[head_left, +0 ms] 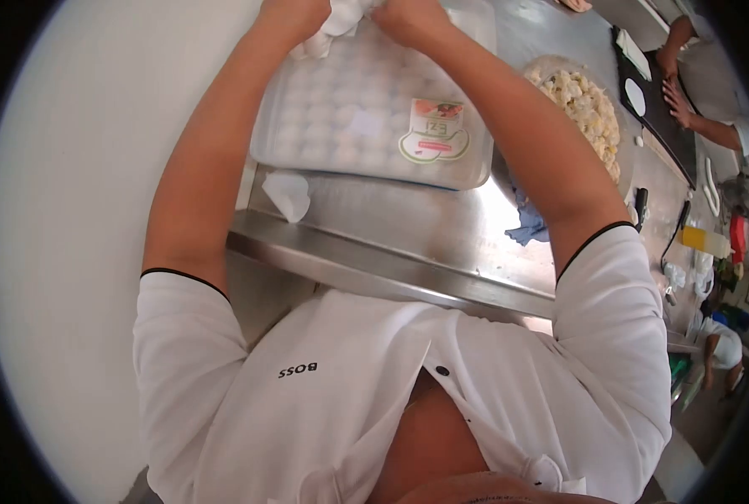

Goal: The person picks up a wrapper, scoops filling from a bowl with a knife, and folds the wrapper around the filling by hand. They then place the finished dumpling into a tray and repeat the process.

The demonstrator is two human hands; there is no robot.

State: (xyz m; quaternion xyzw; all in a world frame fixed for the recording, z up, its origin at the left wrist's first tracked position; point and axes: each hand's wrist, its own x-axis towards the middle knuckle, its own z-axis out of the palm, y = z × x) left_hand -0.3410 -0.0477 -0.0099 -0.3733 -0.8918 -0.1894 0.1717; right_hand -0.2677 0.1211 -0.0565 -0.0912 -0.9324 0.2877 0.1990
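Note:
At the top edge of the head view, my left hand (pixel 300 18) is closed on a crumpled white cloth (pixel 341 23), which may be thin plastic or paper. My right hand (pixel 409 20) is closed too, its fingertips at the cloth's right side; the frame's edge cuts off part of both hands. Below them lies a large translucent plastic box (pixel 307 160) with a lid on. Rows of pale round pieces show dimly through it. A printed label (pixel 435 130) is stuck on the lid, near its right front corner.
A white scrap (pixel 289 196) lies by the steel counter's front edge (pixel 349 267). Right of my right arm stand a container of chopped pale food (pixel 583 113) and a blue cloth (pixel 527 223). Another person's hands (pixel 675 92) rest by a dark board (pixel 656 109). A squeeze bottle (pixel 706 241) lies beyond.

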